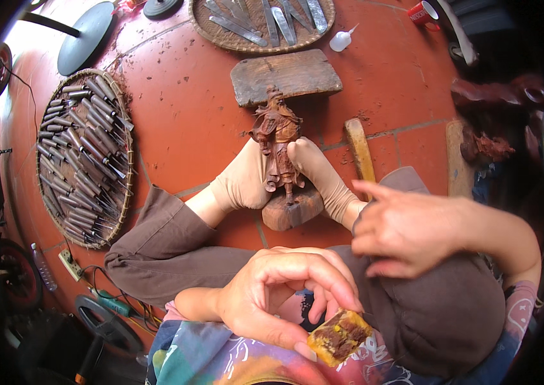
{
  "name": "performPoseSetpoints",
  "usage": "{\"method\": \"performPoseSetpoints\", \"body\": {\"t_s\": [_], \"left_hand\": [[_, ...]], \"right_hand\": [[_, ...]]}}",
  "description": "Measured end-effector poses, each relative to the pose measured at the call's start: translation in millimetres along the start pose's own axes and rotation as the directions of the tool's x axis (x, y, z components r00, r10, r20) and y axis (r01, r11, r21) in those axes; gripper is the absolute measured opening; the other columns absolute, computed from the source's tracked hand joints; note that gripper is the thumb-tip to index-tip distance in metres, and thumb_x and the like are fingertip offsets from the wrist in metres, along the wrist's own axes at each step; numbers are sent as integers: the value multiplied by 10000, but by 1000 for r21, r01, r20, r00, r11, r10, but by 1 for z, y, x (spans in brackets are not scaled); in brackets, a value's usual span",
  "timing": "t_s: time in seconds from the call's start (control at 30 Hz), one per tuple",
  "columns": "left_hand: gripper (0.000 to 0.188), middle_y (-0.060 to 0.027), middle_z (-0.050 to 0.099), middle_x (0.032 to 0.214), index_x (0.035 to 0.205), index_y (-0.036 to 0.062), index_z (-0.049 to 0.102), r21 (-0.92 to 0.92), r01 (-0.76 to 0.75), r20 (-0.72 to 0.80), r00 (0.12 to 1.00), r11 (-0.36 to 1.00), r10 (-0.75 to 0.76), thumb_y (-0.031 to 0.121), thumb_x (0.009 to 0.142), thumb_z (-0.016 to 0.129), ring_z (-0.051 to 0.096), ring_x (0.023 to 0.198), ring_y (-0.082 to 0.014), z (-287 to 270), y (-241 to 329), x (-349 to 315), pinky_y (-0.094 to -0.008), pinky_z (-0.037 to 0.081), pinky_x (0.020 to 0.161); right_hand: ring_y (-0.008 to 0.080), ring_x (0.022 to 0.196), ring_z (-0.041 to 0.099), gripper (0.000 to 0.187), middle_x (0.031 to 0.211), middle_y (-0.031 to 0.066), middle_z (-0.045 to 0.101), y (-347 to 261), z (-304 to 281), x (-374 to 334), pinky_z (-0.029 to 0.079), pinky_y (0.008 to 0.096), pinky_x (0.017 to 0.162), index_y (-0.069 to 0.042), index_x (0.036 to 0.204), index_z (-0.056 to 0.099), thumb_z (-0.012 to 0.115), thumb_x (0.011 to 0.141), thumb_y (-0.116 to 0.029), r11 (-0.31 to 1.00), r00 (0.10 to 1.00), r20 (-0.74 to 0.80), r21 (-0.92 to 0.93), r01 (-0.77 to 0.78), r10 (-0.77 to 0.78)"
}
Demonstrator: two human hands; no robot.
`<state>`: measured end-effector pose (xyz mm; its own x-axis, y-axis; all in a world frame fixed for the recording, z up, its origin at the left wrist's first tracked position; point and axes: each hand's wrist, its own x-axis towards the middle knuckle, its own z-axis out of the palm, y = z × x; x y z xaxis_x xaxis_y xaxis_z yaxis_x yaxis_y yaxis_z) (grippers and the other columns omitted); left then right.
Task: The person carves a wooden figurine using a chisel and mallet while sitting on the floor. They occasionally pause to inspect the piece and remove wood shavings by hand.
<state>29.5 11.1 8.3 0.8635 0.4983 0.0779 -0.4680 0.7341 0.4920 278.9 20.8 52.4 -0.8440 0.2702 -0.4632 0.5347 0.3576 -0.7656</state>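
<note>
My left hand (284,292) pinches a small yellow block with a dark brown, rough face (339,337) between thumb and fingertips, close to my shirt. Over my right knee, my right hand (406,231) hovers with its index finger stretched out and the others loosely bent; nothing shows in it. A carved reddish-brown wooden figure (278,141) in robes leans on its rough base (292,208), its upper end by a worn wooden block (284,77). My two socked feet (243,179) clasp the figure from both sides. Neither hand touches it.
A round basket (129,186) full of wooden-handled carving tools lies at the left. Another basket (198,25) holds flat metal blades at the far side. A wooden mallet (360,151) lies right of my feet. A white squeeze bottle (341,41) and a red cup (422,13) stand beyond.
</note>
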Motion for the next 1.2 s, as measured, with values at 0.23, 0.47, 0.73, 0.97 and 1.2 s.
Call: {"method": "performPoseSetpoints", "body": {"t_s": [0.23,0.47,0.73,0.97,1.2], "left_hand": [[494,-225,624,1105,1126,-90,631,-46,29,68,997,999,-26,229,803,826,589,802,-157,-5,-3,-3,-260,481,697],[511,-223,620,1110,1142,-89,626,-96,27,30,999,995,-24,230,799,830,576,797,-149,-16,-1,-4,-261,475,704],[525,-220,623,1102,1136,-89,627,-92,-1,24,1000,996,3,254,796,832,567,778,-145,-26,5,-5,-257,473,698],[504,-219,622,1106,1132,-80,631,-94,17,8,1000,995,-17,233,790,829,574,794,-148,-21,4,-5,-258,473,703],[504,-220,618,1113,1133,-83,629,-75,26,19,1000,997,-25,228,790,827,570,801,-153,-20,6,-6,-260,470,707]], "right_hand": [[317,797,654,158,695,113,658,66,-14,58,332,557,1092,-63,726,689,693,780,-212,971,997,-40,-234,49,-60],[296,785,647,177,677,96,611,94,-6,84,224,602,1154,-62,689,628,708,771,-195,957,974,-185,-281,73,-128],[293,788,639,200,716,87,598,90,-11,89,255,599,1133,-65,709,588,732,758,-195,983,985,-165,-160,-84,58],[298,802,633,184,734,105,601,95,-1,88,305,579,1088,-58,760,590,728,765,-180,965,951,-291,-262,24,-103],[321,754,662,138,740,130,647,83,14,74,504,450,775,-46,734,608,691,754,-154,961,941,-337,-245,-129,41]]}}
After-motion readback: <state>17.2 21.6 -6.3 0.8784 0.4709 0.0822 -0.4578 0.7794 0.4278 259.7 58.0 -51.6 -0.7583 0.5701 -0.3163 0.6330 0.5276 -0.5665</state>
